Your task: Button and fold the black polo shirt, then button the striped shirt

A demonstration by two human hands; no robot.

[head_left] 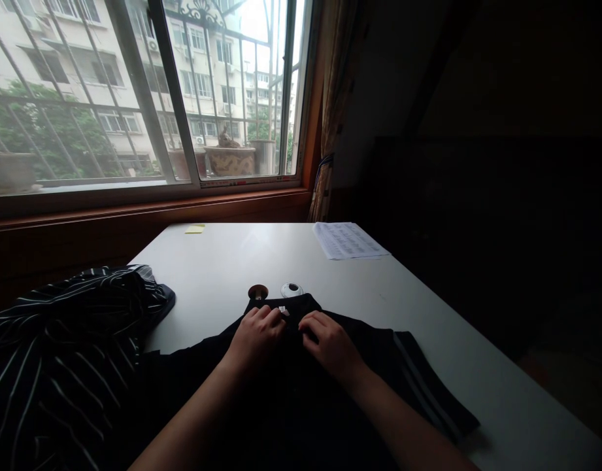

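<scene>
A dark short-sleeved shirt lies spread on the white table, its collar towards the window. My left hand is closed on the cloth just below the collar, beside a small white label. Across from it, my right hand has its fingers curled and its thumb bent in, pinching the front of the shirt near the neck. Shadow hides the exact edge between the fingers. One sleeve, with grey stripes along its hem, stretches out to the right.
A heap of black cloth with white stripes lies on the left. Past the collar are a round table hole and a white round cover. Printed sheets and a yellow sticky note lie at the far edge, below a window.
</scene>
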